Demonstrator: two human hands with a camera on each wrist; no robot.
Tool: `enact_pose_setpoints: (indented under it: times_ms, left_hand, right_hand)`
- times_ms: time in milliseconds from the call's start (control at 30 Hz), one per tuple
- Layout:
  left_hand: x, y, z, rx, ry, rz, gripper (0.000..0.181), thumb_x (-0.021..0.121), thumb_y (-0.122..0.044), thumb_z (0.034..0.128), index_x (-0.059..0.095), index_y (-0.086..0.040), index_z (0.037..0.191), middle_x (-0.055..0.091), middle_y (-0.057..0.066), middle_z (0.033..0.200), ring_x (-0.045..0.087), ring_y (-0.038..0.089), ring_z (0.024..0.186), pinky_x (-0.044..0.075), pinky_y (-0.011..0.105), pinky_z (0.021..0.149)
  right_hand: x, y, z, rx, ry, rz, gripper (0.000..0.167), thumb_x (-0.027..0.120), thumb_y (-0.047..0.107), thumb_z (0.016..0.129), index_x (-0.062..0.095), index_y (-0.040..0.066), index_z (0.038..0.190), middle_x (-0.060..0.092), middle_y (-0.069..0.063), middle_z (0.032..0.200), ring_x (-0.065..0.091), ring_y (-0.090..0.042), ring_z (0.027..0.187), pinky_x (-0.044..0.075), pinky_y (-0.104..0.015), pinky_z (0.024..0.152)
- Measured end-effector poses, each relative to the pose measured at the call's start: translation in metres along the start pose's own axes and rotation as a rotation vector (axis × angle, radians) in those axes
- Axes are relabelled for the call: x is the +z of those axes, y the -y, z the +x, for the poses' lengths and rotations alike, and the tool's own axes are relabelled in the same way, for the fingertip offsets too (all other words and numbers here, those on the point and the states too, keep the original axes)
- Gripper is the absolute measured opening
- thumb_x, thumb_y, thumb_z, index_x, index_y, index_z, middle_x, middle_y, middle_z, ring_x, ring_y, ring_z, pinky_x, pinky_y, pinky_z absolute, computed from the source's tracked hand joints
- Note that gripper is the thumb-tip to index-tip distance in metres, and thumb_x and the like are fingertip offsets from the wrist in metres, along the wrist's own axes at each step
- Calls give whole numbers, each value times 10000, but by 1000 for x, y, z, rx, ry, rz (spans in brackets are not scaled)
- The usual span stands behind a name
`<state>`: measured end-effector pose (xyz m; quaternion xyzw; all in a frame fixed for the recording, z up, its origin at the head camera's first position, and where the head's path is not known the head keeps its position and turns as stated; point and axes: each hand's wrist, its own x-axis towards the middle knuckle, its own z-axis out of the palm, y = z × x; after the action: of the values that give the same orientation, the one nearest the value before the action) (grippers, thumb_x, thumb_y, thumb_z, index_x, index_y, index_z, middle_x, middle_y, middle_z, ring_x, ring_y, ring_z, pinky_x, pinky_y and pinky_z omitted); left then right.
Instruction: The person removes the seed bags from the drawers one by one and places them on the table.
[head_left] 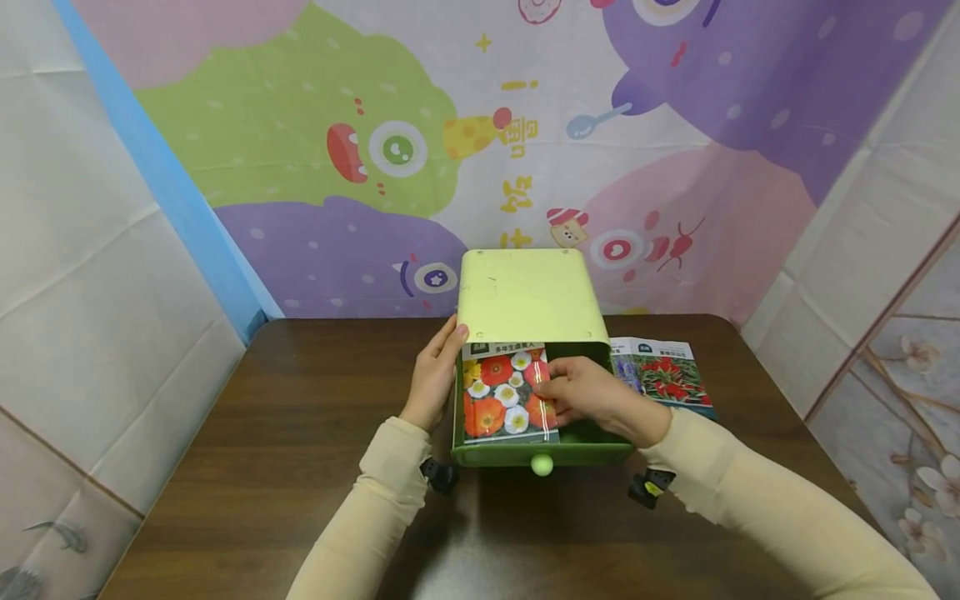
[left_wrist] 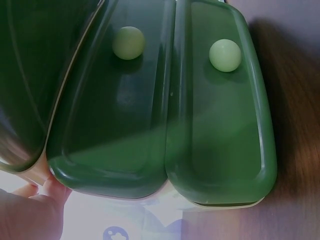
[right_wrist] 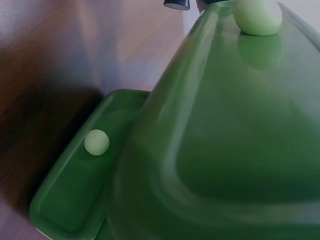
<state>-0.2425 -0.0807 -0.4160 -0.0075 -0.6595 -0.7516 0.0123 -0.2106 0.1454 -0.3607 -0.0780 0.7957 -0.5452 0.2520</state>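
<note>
A small drawer cabinet with a pale yellow-green top [head_left: 528, 296] stands on the table, its green top drawer [head_left: 585, 454] pulled out by its round knob side. In that drawer lies a seed packet [head_left: 498, 408] printed with red, orange and white poppies. My right hand [head_left: 592, 393] reaches in from the right and pinches the packet's right edge between thumb and fingers. Against the cabinet's left side rests my left hand [head_left: 435, 371], its thumb at the front top corner. The left wrist view shows two lower drawers [left_wrist: 135, 120] pushed in.
Two flower packets [head_left: 671, 379] lie overlapping on the brown wooden table [head_left: 322, 467], right of the cabinet. Behind the table hangs a cartoon-printed cloth [head_left: 300, 150]. Dark wrist cameras [head_left: 651, 487] sit near the drawer front.
</note>
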Motion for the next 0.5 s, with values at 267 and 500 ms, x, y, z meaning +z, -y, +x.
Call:
enact_pose_setpoints:
  times_ms: [267,500]
  left_hand:
    - [0,0,0,-7,-1,-5,609,590,-531,939,447,-280,1476,431,-21,1523,479,213,1324,444,443,1063]
    - [0,0,0,11,1,9,622,583,-530,944,440,-257,1484,397,-22,1549,369,207,1422,372,468,1134]
  right_hand:
    - [1,0,2,-4,-18,-11,176,537,116,1005,523,43,845,478,10,636,470,-85,549,535,-249,552]
    - [-2,1,1,-25,-72,-22,171,531,98,1001,533,29,844,417,19,649,417,-101,583,543,-250,576]
